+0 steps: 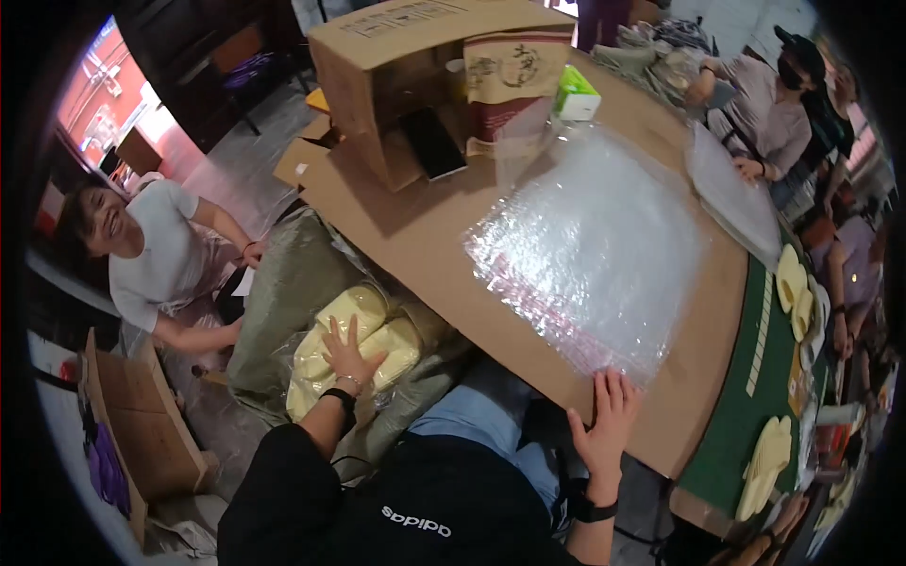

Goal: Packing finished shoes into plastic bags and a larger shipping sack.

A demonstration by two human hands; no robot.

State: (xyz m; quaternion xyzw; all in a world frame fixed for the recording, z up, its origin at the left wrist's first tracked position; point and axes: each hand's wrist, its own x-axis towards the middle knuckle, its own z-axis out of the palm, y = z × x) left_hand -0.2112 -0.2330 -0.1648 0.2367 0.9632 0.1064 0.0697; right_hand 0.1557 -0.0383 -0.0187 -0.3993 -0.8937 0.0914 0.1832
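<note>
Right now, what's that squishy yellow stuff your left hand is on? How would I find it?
Look left of the cardboard-covered table, down by the floor, where a grey-green sack lies open. Inside sits a clear bag of pale yellow pieces, with the left hand flat on top. Nothing else beside the table is yellow and plastic-wrapped.

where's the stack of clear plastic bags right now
In the head view, the stack of clear plastic bags lies right of centre on the cardboard sheet, its near edge touching the right hand.

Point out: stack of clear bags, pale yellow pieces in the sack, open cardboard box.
stack of clear bags [590,255], head view, middle of top sheet
pale yellow pieces [357,307], head view, upper piece
open cardboard box [415,24], head view, top panel
</note>
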